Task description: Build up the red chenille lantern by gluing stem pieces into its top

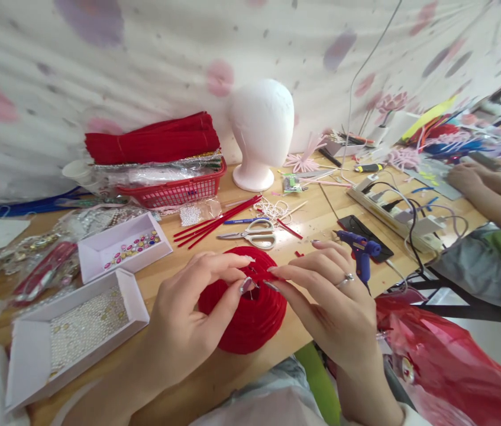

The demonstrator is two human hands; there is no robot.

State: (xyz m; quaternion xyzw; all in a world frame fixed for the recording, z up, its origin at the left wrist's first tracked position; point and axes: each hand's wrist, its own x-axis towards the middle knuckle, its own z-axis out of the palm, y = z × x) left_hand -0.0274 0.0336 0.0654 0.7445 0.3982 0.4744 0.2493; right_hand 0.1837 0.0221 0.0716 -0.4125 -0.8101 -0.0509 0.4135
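Observation:
A round, dome-like red piece (243, 331), apparently built from coiled fuzzy pipe cleaners, lies at the table's front edge below both hands. Over its top, my left hand (188, 299) is closed, thumb and fingers pinched near small shiny wire-like bits; what they grip is too small to make out. Facing it, my right hand (332, 296), with a ring on one finger, pinches a short red pipe cleaner end between thumb and index. Just beyond the red piece are white-handled scissors (261, 234) and several loose red pipe cleaners (221, 220).
A white foam head (263, 127) stands behind, beside a red basket (179, 192) holding red bundles. White boxes of gems (121, 269) and pearls (77, 370) are at left. A blue glue gun (361, 251) and power strip (392, 216) sit right, near another person's hands (465, 174).

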